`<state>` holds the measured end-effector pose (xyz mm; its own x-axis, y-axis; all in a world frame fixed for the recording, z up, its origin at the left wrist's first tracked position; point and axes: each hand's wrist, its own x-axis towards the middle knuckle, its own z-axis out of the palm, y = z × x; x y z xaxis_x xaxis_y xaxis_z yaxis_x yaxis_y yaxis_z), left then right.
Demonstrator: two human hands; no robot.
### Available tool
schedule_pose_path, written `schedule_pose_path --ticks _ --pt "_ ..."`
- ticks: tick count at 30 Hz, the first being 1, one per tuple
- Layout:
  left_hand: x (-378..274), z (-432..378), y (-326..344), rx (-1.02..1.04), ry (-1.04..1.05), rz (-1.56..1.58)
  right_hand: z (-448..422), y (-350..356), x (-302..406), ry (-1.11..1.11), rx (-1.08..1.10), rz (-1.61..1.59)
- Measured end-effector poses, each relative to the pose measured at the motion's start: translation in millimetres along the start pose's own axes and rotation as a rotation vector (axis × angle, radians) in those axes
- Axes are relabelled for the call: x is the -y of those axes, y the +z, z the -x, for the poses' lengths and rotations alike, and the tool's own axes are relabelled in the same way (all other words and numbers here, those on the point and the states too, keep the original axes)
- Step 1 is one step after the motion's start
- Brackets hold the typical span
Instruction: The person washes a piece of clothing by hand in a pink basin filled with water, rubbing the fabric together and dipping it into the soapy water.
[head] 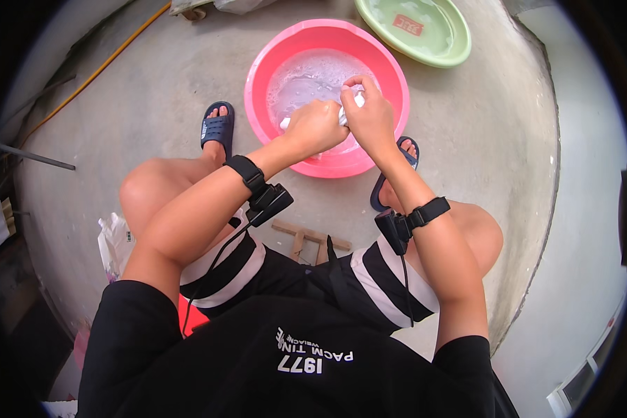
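A pink plastic basin [326, 170] on the floor holds sudsy water [305, 86]. Above its near side, my left hand [316, 125] is closed around a twisted white wet cloth [343, 116], one end of which pokes out on the hand's left. Close beside it on the right, my right hand [368, 112] grips the same cloth, with thumb and forefinger bent and part of the cloth showing between them. The two hands are almost touching. Much of the cloth is hidden inside my fingers.
A pale green basin [462, 49] with water and a red mark stands beyond the pink one at the upper right. My slippered feet flank the pink basin. Part of a wooden frame [311, 235] lies between my knees. A yellow hose [102, 68] crosses the upper left; a metal rod [39, 158] juts in at left.
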<state>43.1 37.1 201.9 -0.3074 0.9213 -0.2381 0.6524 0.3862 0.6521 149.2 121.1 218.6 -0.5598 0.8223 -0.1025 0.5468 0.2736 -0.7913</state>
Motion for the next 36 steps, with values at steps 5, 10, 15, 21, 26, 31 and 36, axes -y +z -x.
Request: schedule_pose_path --ticks 5,10,15,21,26,31,36 --pt "3 -9 0 -0.142 0.032 0.115 -2 19 -10 0.138 -0.118 -0.546" --pt "7 -3 8 -0.180 0.120 0.241 15 18 9 0.186 0.112 -0.784" --pt "3 9 10 -0.047 0.034 0.382 4 17 -6 0.126 0.095 -0.825" --pt "-5 8 6 -0.047 -0.042 0.516 -4 -3 16 0.391 -0.054 -1.160" --pt "-1 13 19 -0.088 0.117 0.382 -9 -2 15 0.457 -0.002 -1.307" --pt "3 14 23 -0.121 0.083 0.414 -9 0 21 0.470 0.030 -1.292" --pt "15 14 26 -0.146 0.184 0.433 -15 0 20 0.440 0.061 -1.305"
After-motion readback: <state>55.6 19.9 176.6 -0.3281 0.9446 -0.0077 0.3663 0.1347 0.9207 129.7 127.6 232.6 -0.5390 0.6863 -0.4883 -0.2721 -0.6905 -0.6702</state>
